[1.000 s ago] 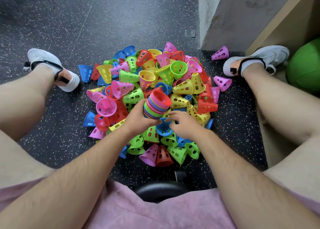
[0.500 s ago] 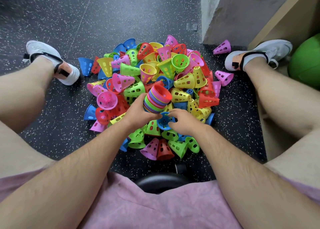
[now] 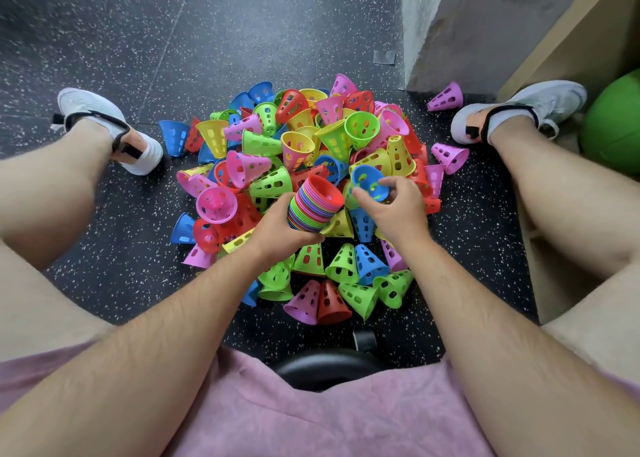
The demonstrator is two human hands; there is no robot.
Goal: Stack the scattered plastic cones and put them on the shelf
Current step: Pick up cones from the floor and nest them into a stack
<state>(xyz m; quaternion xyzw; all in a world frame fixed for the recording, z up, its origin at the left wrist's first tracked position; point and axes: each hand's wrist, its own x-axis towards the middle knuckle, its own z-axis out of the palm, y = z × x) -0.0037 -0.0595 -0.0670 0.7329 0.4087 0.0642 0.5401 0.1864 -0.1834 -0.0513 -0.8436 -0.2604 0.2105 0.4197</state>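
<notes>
A heap of perforated plastic cones in red, yellow, green, blue and pink lies on the dark speckled floor between my feet. My left hand grips a nested stack of cones, red one on top, its open end tilted up and to the right. Just right of the stack, my right hand pinches a single blue cone by its rim, lifted above the pile with its mouth facing me.
A grey concrete pillar stands at the back right, a stray pink cone at its foot. A wooden shelf frame and a green ball are at the far right. My shoes flank the pile; a black stool seat is below.
My right hand has picked a blue cone out of the near pile and raised it up beside the stack's open end. My left hand kept holding the stack.
</notes>
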